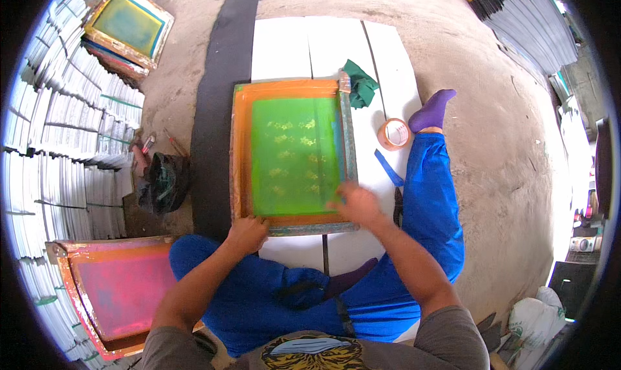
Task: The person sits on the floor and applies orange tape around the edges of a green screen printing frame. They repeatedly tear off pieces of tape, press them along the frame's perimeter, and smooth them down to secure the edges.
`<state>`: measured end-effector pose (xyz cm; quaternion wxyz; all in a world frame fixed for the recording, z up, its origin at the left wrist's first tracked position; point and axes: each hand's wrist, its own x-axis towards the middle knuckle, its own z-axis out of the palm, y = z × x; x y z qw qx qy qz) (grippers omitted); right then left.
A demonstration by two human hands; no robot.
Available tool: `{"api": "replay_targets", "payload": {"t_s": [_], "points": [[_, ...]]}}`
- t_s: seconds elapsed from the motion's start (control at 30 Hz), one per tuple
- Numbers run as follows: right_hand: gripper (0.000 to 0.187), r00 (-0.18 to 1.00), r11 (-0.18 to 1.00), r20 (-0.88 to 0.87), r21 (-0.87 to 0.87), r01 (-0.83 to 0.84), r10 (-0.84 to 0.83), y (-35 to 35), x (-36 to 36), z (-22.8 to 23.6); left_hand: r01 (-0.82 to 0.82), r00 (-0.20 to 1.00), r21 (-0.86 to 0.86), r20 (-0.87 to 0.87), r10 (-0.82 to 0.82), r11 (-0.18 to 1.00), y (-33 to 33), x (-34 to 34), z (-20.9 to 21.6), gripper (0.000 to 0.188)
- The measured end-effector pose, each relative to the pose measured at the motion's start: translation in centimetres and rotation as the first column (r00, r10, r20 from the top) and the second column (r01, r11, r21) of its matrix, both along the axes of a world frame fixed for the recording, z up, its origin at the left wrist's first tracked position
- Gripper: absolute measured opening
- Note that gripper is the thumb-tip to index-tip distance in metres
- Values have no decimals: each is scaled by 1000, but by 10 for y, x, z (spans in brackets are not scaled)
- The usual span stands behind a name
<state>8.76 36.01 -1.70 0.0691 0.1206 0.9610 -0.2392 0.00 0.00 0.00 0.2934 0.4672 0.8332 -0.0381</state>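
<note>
Wore a grey short-sleeved T-shirt (388, 355) with a yellow, black and pale blue print (313, 355) at the front, bright blue trousers (430, 205) and purple socks (428, 115).

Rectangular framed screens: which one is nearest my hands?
The green rectangular framed screen with pale floral marks, in the centre. The pink framed screen sits farther away, lower left; the yellow framed screen, farthest, upper left.

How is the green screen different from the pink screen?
The green screen shows rows of pale, flower-like shapes; the pink screen shows no clear pattern.
The green screen has the left hand at its near edge; the pink screen has no hand on it.
The green screen lies in front of the person; the pink screen is at the lower left.
Both have a frame around a coloured middle.
</note>
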Motion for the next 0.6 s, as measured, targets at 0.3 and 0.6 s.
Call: {"api": "replay_targets", "payload": {"t_s": [0.3,0.6], "points": [[49,919,851,-180,347,394,-352,103,-37,11,-210,967,408,-45,249,888,21,17,41,44],[28,852,880,-253,-265,395,-458,75,-20,75,-705,709,505,526,470,498,70,31,65,46]]}}
